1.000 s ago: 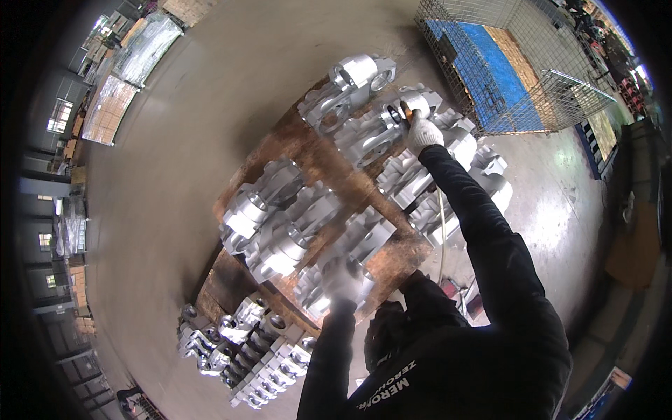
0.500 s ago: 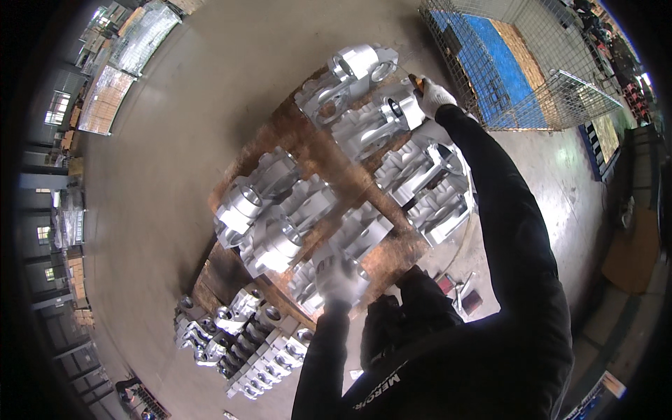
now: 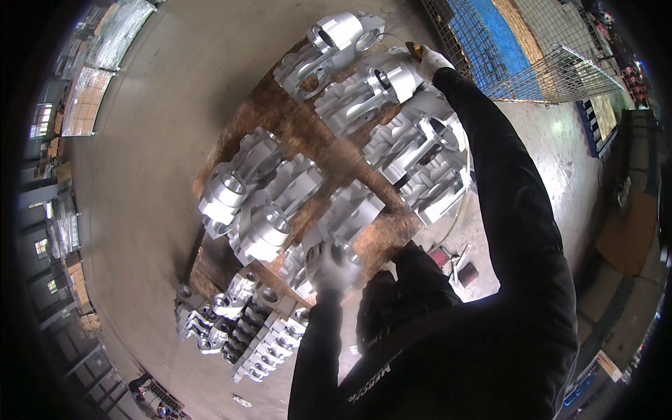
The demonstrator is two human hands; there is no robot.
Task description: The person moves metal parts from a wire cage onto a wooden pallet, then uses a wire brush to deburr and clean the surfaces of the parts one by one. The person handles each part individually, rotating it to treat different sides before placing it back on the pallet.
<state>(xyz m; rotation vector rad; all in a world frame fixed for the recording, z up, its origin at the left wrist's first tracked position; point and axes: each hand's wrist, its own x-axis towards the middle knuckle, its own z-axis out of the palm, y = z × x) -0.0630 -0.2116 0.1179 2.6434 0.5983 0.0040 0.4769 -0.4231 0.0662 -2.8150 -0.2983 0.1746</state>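
My right hand [image 3: 435,64], in a white glove, reaches to the far right side of a brown board [image 3: 269,101]. It is closed round a small orange-and-black hand tool [image 3: 414,50], and a thin line curves away from the tool's far end. Just left of that hand lies a silver metal casting [image 3: 399,80] with a round bore. My left hand [image 3: 337,269], gloved and blurred, is over another silver casting [image 3: 311,245] at the near edge of the board. Its fingers are too smeared to read. Several more ribbed castings [image 3: 262,231] lie in groups on the board.
Smaller castings [image 3: 245,322] stand in rows at the near left, below the board. A wire mesh cage [image 3: 560,77] with a blue panel stands at the far right. A pale hose [image 3: 463,210] runs down beside the board. Red-and-silver items [image 3: 458,269] lie on the floor near my feet.
The whole view has shifted, so the board and castings sit higher and slightly further left. My right hand still holds the tool, and my left hand stays over the near casting.
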